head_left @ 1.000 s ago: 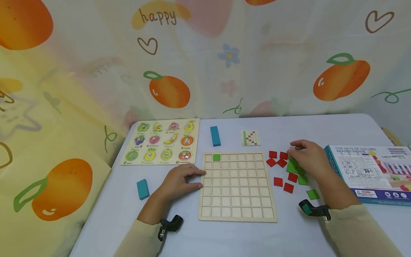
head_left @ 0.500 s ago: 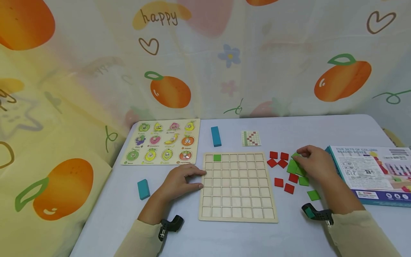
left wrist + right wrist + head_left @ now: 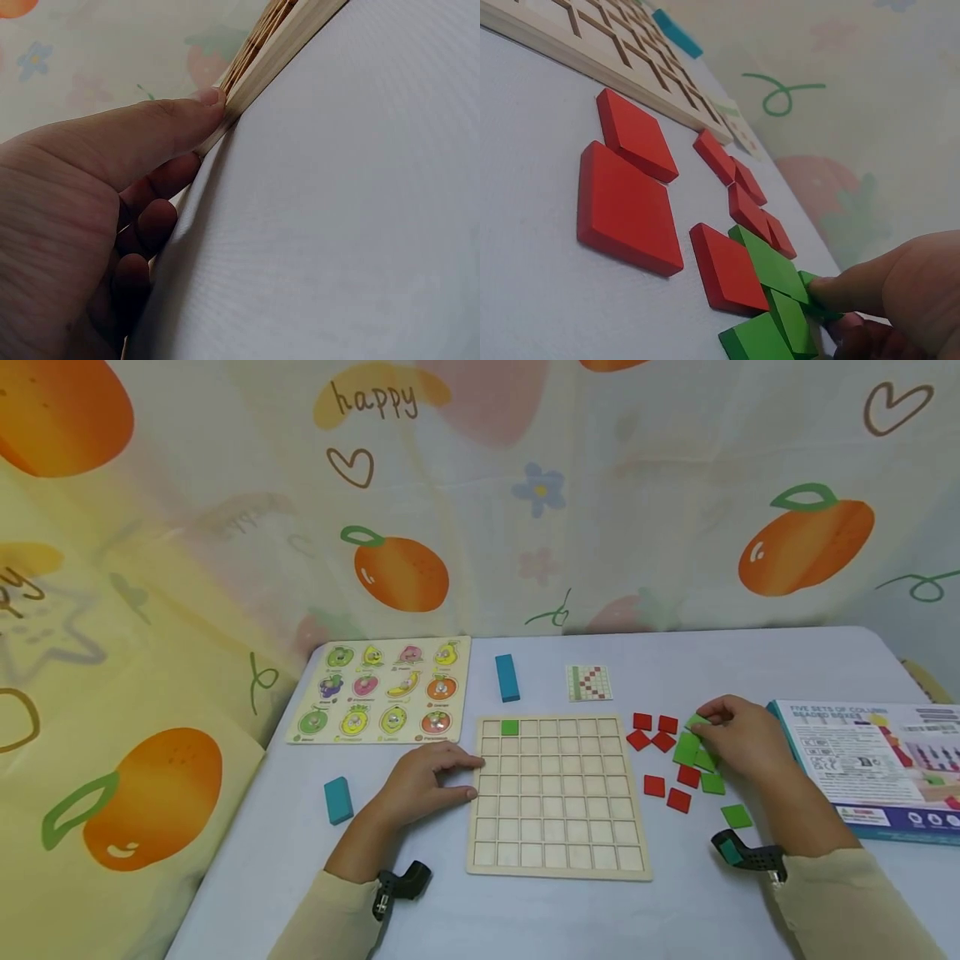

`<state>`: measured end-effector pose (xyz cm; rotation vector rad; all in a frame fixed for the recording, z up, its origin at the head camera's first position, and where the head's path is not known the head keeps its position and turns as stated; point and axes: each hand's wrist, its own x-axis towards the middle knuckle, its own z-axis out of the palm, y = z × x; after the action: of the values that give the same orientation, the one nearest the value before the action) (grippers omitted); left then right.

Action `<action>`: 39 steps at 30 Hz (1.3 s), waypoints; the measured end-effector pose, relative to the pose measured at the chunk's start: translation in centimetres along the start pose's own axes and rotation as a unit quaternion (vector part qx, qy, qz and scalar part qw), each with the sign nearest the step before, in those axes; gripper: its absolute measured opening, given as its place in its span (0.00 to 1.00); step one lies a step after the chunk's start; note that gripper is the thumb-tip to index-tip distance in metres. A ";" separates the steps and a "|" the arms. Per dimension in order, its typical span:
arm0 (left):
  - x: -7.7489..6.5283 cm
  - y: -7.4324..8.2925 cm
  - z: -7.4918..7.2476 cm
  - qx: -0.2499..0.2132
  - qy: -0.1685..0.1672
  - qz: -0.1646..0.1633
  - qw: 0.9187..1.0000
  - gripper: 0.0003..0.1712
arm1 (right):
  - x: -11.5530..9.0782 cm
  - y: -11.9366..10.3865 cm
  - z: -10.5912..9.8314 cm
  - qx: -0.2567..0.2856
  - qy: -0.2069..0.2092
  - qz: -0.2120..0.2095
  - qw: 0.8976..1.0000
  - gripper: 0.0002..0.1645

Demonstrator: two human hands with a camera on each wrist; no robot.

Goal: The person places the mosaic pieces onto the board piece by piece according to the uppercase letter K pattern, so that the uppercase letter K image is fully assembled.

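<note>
My left hand [image 3: 420,781] rests at the left edge of a wooden grid board [image 3: 558,873], thumb and index finger spread apart against it. In the left wrist view the thumb [image 3: 187,120] touches the frame's side. One green square tile [image 3: 510,727] sits in the board's top row, second cell from the left. To the board's right, my right hand [image 3: 742,735] pinches a green tile [image 3: 697,720] at the far end of the green group. More green tiles [image 3: 686,748] lie just beside its fingers, and several red square tiles [image 3: 654,786] are spread between them and the board.
A small pattern card [image 3: 589,682] and a blue block [image 3: 507,677] lie behind the board. Another blue block [image 3: 338,800] is left of my left hand. A fruit picture board [image 3: 307,732] lies at the back left, and a printed box [image 3: 862,760] at the right.
My right hand has drawn back slightly to the right over the green tiles, and a green tile now shows at its fingertips. The left hand stays at the board's edge.
</note>
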<state>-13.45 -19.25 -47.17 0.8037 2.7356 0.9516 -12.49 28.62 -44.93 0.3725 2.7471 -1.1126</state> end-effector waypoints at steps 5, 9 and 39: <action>-0.1 0.0 0.0 0.001 0.003 0.000 1.000 0.25 | 0.1 -0.1 -0.2 0.000 0.003 -0.014 1.000 0.19; 0.0 0.0 0.0 0.002 0.000 -0.001 1.000 0.25 | 0.1 -0.1 -0.4 -0.001 0.006 -0.020 1.000 0.18; -0.1 0.0 -0.1 -0.004 -0.004 0.006 1.000 0.24 | 1.8 -5.4 1.1 0.061 -0.082 -0.054 0.993 0.19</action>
<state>-13.44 -19.33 -47.04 0.8223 2.7219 0.9602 -15.70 24.38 -42.54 0.1414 2.5899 -1.2788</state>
